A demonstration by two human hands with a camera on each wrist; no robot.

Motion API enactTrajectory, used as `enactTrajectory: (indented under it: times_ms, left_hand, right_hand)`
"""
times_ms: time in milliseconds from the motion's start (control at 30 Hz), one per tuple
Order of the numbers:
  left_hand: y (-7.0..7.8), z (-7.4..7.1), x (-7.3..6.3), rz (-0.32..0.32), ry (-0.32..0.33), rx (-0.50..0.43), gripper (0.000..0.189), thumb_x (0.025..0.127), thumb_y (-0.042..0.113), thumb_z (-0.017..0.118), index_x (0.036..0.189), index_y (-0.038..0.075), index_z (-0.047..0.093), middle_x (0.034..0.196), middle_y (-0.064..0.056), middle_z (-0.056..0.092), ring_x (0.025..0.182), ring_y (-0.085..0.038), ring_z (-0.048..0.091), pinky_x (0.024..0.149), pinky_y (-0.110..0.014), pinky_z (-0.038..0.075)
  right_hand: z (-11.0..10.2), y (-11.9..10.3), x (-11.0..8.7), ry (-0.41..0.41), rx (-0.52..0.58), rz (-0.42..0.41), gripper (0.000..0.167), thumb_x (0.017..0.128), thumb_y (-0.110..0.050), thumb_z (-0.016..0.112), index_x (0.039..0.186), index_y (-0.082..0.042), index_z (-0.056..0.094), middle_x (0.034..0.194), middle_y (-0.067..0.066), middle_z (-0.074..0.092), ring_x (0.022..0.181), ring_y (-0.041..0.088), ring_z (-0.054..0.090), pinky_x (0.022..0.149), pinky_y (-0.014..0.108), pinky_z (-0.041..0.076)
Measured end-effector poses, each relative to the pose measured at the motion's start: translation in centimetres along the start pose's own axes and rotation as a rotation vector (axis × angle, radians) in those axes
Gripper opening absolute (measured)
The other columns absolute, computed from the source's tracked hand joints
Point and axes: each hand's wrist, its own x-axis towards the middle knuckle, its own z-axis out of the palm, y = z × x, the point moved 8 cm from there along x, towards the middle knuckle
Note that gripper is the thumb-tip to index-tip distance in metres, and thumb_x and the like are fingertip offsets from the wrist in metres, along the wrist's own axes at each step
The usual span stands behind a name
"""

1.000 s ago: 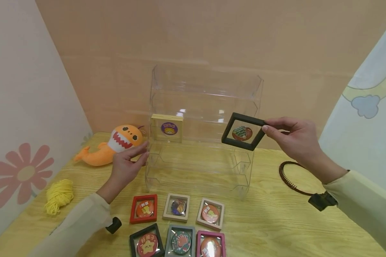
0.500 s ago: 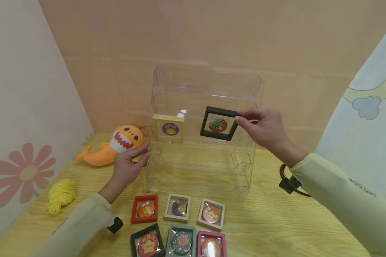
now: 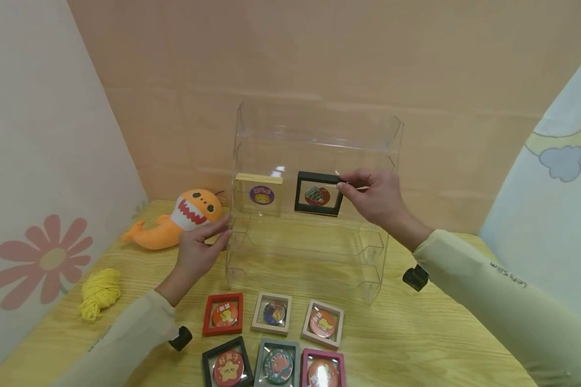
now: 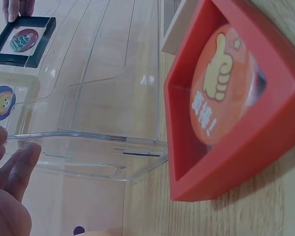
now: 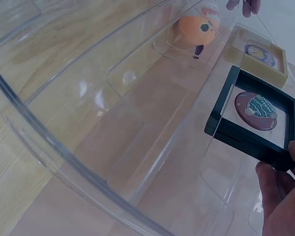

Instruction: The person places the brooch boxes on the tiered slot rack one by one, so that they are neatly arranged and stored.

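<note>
In the head view, a clear acrylic display rack (image 3: 302, 123) with several tiers stands upright. My right hand (image 3: 375, 196) pinches the right edge of a black display frame (image 3: 317, 213), which encloses a red and green round badge. This frame is upright at a middle tier; whether its bottom rests there, I cannot tell. To its left in the same tier stands a cream-yellow frame (image 3: 259, 177) with a purple bear badge. My left hand (image 3: 200, 252) grips the rack's left side edge with thumb and fingers. The left wrist view shows these fingertips (image 4: 29, 152) at the panel.
Several framed badges lie before the rack in two rows, among them a red frame (image 3: 206, 317), a grey frame (image 3: 259, 360) and a magenta frame (image 3: 341, 365). An orange plush shark (image 3: 160, 234) and yellow yarn (image 3: 100, 293) lie on the left of the wooden table (image 3: 445, 333).
My right hand has carried the black frame leftward to the rack's middle tier and turned it from tilted to level. My left hand has stayed at the rack's side.
</note>
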Motion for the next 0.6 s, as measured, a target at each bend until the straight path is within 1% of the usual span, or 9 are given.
enactTrajectory:
  times_ms: [133, 300, 467, 600]
  left_hand:
    - [0.0, 0.1, 0.1, 0.007, -0.003, 0.003, 0.031, 0.080, -0.017, 0.065, 0.111, -0.015, 0.062, 0.103, -0.027, 0.064, 0.087, -0.019, 0.066, 0.055, -0.026, 0.057]
    - [0.2, 0.1, 0.1, 0.015, -0.002, 0.000, 0.031, 0.080, -0.018, 0.065, 0.111, -0.015, 0.062, 0.103, -0.027, 0.064, 0.087, -0.023, 0.066, 0.055, -0.026, 0.057]
    - [0.2, 0.2, 0.1, 0.027, -0.001, 0.004, 0.032, 0.080, -0.018, 0.065, 0.111, -0.015, 0.062, 0.103, -0.027, 0.064, 0.086, -0.030, 0.066, 0.055, -0.026, 0.057]
    - [0.2, 0.2, 0.0, 0.035, 0.000, 0.003, 0.032, 0.079, -0.018, 0.065, 0.111, -0.016, 0.062, 0.102, -0.028, 0.064, 0.086, -0.028, 0.067, 0.055, -0.026, 0.057]
  right_hand:
    - [0.2, 0.1, -0.1, -0.005, -0.003, 0.002, 0.013, 0.085, -0.006, 0.071, 0.096, 0.000, 0.074, 0.087, 0.009, 0.071, 0.074, 0.020, 0.069, 0.062, 0.014, 0.055]
    - [0.6, 0.1, -0.1, -0.019, -0.008, 0.031, 0.013, 0.086, -0.007, 0.071, 0.096, 0.000, 0.073, 0.088, 0.009, 0.071, 0.075, 0.020, 0.069, 0.061, 0.015, 0.055]
    - [1.0, 0.1, -0.1, -0.035, 0.001, 0.050, 0.012, 0.086, -0.007, 0.070, 0.095, 0.000, 0.074, 0.088, 0.009, 0.071, 0.075, 0.020, 0.069, 0.060, 0.019, 0.056]
    - [1.4, 0.2, -0.1, -0.046, 0.014, 0.059, 0.012, 0.086, -0.007, 0.070, 0.096, 0.000, 0.074, 0.088, 0.009, 0.071, 0.075, 0.021, 0.069, 0.060, 0.020, 0.056]
